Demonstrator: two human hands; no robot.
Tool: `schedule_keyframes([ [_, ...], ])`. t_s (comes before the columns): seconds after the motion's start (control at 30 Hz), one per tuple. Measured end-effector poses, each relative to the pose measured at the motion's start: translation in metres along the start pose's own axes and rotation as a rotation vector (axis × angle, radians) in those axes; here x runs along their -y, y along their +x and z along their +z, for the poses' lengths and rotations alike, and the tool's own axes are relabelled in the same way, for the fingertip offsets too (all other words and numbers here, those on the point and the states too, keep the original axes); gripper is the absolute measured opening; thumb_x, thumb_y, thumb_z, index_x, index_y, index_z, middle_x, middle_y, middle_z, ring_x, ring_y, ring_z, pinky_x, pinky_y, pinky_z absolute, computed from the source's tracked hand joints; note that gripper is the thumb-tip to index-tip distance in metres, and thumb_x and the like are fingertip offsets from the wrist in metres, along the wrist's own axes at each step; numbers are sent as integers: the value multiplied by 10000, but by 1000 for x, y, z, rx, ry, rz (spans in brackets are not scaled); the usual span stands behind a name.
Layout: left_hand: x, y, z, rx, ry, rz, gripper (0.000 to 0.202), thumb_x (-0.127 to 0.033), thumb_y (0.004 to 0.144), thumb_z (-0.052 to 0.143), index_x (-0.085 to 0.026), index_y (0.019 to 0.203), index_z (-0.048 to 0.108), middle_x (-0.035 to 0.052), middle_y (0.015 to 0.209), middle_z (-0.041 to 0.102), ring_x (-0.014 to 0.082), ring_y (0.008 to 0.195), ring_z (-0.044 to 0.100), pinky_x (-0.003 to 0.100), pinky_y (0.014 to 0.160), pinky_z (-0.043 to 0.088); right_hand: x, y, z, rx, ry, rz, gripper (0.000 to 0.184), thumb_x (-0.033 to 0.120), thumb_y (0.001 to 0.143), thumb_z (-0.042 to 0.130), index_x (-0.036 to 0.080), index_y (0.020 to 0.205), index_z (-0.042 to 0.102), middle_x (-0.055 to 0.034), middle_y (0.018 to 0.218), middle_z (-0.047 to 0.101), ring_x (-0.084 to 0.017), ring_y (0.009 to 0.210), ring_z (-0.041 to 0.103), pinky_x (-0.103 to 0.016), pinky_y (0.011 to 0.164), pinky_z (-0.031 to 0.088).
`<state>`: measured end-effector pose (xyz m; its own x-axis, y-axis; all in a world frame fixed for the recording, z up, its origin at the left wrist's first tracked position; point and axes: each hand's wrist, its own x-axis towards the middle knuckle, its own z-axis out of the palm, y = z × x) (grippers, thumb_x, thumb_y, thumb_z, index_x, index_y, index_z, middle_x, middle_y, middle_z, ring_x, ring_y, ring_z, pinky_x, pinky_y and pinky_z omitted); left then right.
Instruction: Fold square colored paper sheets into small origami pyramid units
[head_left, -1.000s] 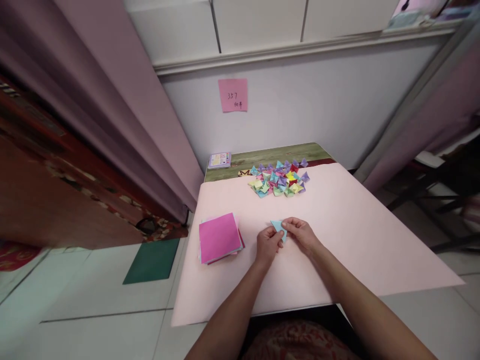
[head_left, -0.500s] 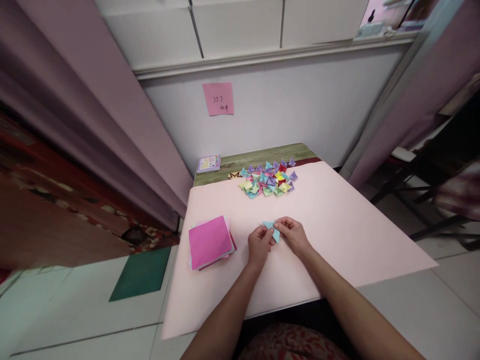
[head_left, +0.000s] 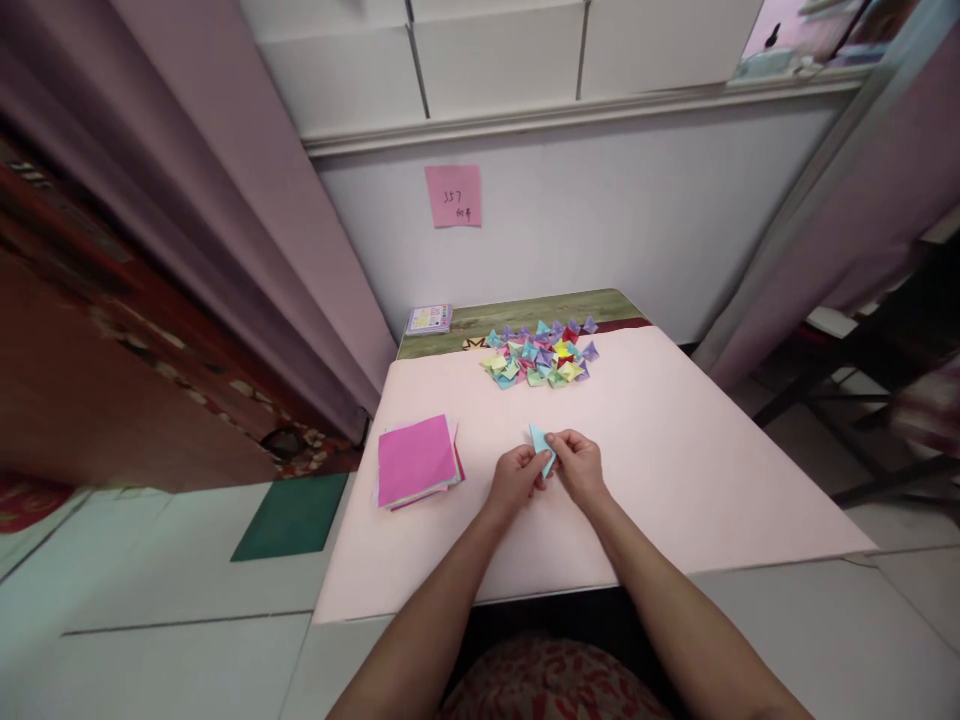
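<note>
Between my two hands, just above the pink table cover, is a small folded piece of light blue paper (head_left: 539, 439) with a pointed top. My left hand (head_left: 515, 480) pinches its lower edge with the thumb in front. The fingers of my right hand (head_left: 579, 463) are closed on its right side. Part of the paper is hidden behind both thumbs. Beyond my hands lies a pile of small folded paper pieces (head_left: 536, 356) in purple, blue, yellow, green and red. To the left rests a stack of square paper (head_left: 416, 460), magenta on top.
A pink cover (head_left: 675, 480) lies over most of the table. At the far left corner sits a small stack of printed cards (head_left: 430, 319). A pink note (head_left: 454, 196) is stuck to the wall. Curtains hang on both sides, and a green mat (head_left: 291, 517) lies on the floor.
The blue paper has been turned so that its point now faces upward, and both hands have shifted their grip on it. The whole view has moved slightly.
</note>
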<state>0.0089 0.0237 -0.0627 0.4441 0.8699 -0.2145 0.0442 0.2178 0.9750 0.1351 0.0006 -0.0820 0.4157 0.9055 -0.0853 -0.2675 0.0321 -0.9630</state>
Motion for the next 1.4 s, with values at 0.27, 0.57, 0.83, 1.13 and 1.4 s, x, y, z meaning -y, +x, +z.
schedule_keyframes([
  [0.27,6,-6,18,-44,-31,-30,365,-491,750,688,-163,668,550,5,531,618,78,355,499,177,325,313,-3,4,-5,-81,-11,-60,377,559,693,756,215,671,601,47,493,525,-120,441,477,-256,450,382],
  [0.57,4,-6,29,-187,-173,43,426,-561,736,694,-145,722,605,10,588,627,99,440,562,216,420,449,1,5,-7,-97,-22,-109,378,560,709,733,197,748,635,50,521,525,-107,459,461,-251,468,377],
  [0.83,-14,0,24,-144,-493,-25,404,-403,605,850,-122,802,637,16,667,647,92,577,595,209,555,477,3,8,-9,-12,116,-25,364,532,697,752,211,820,630,86,476,452,-81,403,375,-238,407,303],
  [1.13,-20,6,41,-45,-683,-73,298,-265,638,844,-116,818,659,23,699,675,88,603,619,183,571,490,5,13,-14,2,296,54,389,513,656,802,213,790,595,59,575,559,-81,460,462,-214,419,391],
  [1.4,-17,8,46,-55,-757,-108,149,-196,734,749,-129,842,670,23,719,663,77,623,613,158,561,489,7,12,-13,33,317,78,405,546,669,788,217,782,580,66,575,543,-82,465,463,-213,429,415],
])
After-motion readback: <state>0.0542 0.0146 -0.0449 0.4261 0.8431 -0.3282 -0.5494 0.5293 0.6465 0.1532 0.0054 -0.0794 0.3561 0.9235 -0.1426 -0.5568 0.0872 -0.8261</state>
